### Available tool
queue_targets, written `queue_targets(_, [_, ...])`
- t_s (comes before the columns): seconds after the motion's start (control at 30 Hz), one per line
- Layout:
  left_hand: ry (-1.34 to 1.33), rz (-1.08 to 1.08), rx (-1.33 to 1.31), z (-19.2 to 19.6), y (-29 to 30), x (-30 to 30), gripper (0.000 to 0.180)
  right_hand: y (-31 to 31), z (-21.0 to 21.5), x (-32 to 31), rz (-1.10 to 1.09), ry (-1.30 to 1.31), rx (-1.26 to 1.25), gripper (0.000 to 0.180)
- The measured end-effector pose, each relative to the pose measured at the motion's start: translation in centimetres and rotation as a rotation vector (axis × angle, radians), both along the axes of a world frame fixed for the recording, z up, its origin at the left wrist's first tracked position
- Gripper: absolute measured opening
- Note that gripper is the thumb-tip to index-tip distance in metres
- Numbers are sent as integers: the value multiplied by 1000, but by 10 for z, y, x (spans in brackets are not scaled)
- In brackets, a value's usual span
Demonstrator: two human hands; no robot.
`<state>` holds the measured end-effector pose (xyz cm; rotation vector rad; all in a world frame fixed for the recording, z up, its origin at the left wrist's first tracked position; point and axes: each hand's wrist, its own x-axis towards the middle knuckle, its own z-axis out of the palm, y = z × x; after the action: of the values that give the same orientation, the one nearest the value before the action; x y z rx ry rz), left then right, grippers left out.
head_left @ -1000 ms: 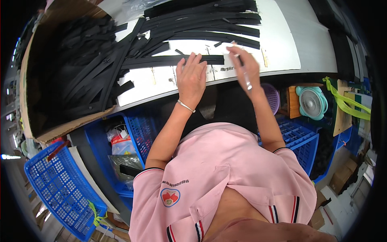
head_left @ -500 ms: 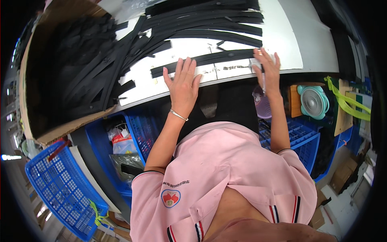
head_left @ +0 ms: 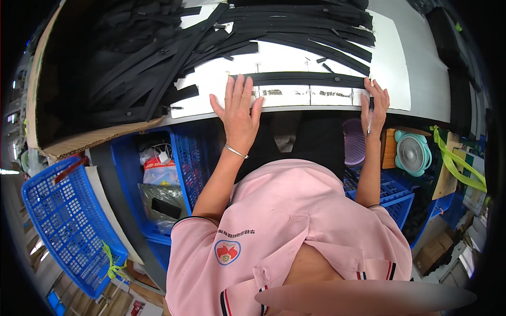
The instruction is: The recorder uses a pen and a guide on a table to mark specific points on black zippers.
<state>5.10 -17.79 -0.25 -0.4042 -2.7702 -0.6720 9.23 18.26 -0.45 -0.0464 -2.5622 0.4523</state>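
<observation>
A black zipper [head_left: 300, 79] lies stretched out along the near side of a white marked sheet [head_left: 390, 63], a small slider showing toward its right end. My left hand [head_left: 239, 108] rests on its left end, fingers stretched out and nothing in them. At the other end, my right hand [head_left: 375, 108] touches the zipper with its fingertips, the fingers bent. A pen [head_left: 370, 111] is held in that hand, pointing back toward the wrist. Beyond the zipper, many similar black zippers [head_left: 300, 26] lie heaped on the sheet.
To the left, a cardboard box [head_left: 100, 138] overflows with black strips. Below the table edge stand blue crates [head_left: 118, 174], a blue basket [head_left: 68, 221], a purple basket [head_left: 354, 142] and a small turquoise fan [head_left: 412, 152]. Small black scraps [head_left: 327, 68] lie beyond the zipper.
My right hand has come down onto the zipper's right end, and the zipper now lies straighter. My left hand stays at the left end. The whole view has shifted slightly.
</observation>
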Motion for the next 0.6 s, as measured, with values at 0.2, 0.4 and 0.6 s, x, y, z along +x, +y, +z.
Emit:
queue_targets(0.2, [68,20,46,-8,1,0,55,-60,40,-19,55,-139,-455,28])
queue_targets(0.4, [68,34,69,-6,2,-1,53,-167,55,-64,341,-257,-841,17])
queue_targets(0.6, [64,29,100,-4,4,-1,51,-199,19,-92,370,-281,-903,14])
